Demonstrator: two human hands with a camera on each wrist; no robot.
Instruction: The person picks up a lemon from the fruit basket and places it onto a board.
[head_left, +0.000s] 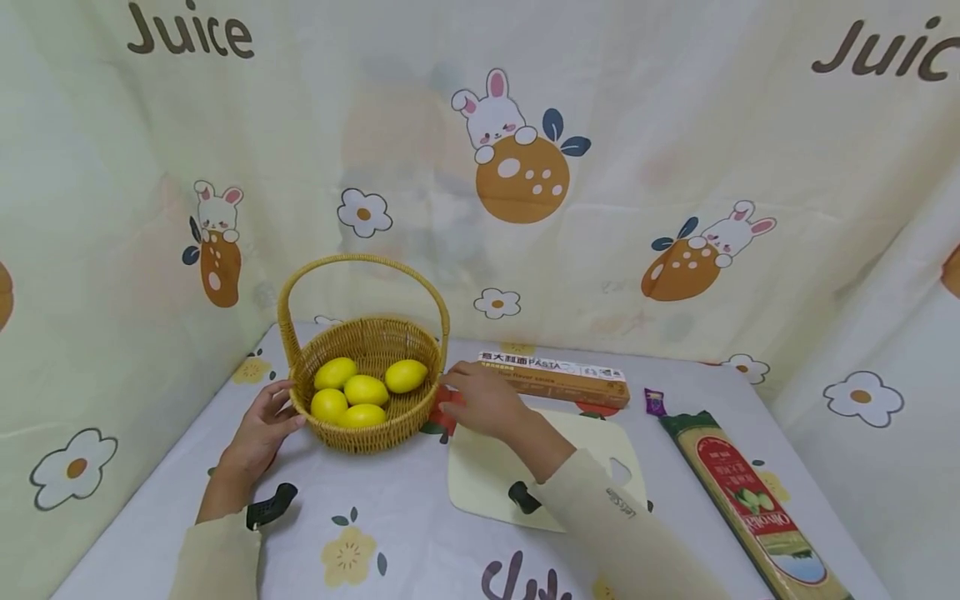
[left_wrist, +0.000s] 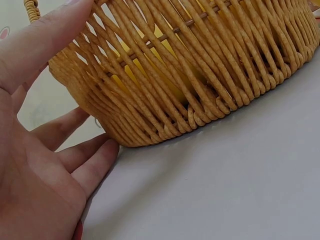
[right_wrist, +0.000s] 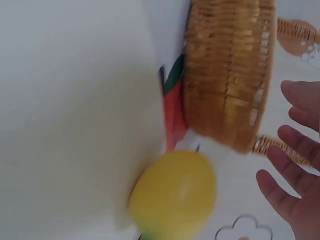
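1. My left hand rests open against the left wall of the round woven wicker basket, fingers straight at its base, gripping nothing.
2. My right hand is open just right of the basket, fingers spread, holding nothing.
3. The basket sits near the table's back-left corner with four yellow lemons inside.
4. A fifth yellow lemon lies by my right hand on the pale cream cutting board, seen only in the right wrist view.
5. The orange pasta box lies along the back edge; the green spaghetti packet lies along the right edge.
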